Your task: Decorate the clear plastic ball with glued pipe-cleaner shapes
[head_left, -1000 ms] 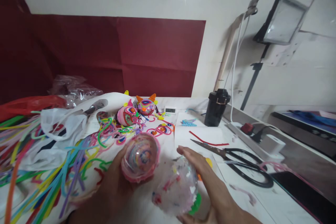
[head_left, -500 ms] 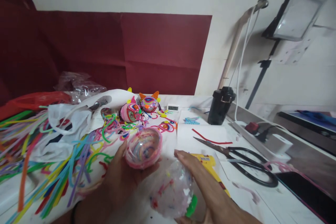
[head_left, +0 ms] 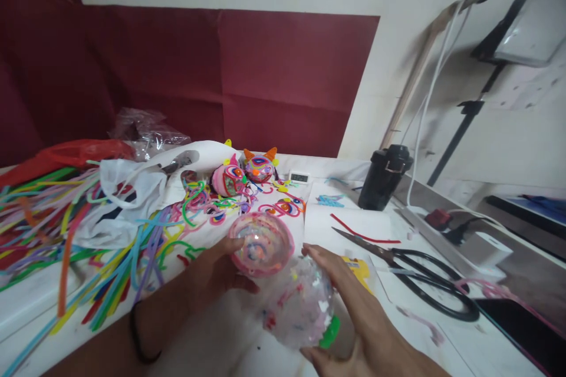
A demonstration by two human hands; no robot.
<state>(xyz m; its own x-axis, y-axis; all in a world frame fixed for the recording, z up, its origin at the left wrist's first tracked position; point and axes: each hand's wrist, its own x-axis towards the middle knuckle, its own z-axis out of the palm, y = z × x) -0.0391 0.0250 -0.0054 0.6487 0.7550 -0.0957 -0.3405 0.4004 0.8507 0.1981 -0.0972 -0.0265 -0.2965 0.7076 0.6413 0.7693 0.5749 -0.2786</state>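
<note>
My left hand [head_left: 221, 265] grips a pink-rimmed, bowl-like half shell [head_left: 269, 262] by its left side, thumb over the rim and fingers below. Its hollow faces me and shows swirls of many colours. In my right hand [head_left: 340, 288] is a clear, rounded plastic piece [head_left: 300, 306], with red, yellow and white specks. A bright green part [head_left: 329, 333] sticks out at its lower right. The two pieces are held close together above the white table. Behind them stand two decorated balls, one with orange ears [head_left: 260, 166] and one mostly pink [head_left: 229, 179].
Bundles of coloured pipe cleaners [head_left: 119, 274] and a white bag [head_left: 126, 200] cover the left side. Large black-handled scissors [head_left: 435, 274], a yellow tool [head_left: 357, 271], a phone [head_left: 517, 330] and a power strip [head_left: 464, 253] lie right. A black bottle [head_left: 384, 179] stands behind.
The view has swung slightly left. My left hand has tipped the half shell's opening more toward me and its thumb now lies over the rim. My right hand keeps its hold.
</note>
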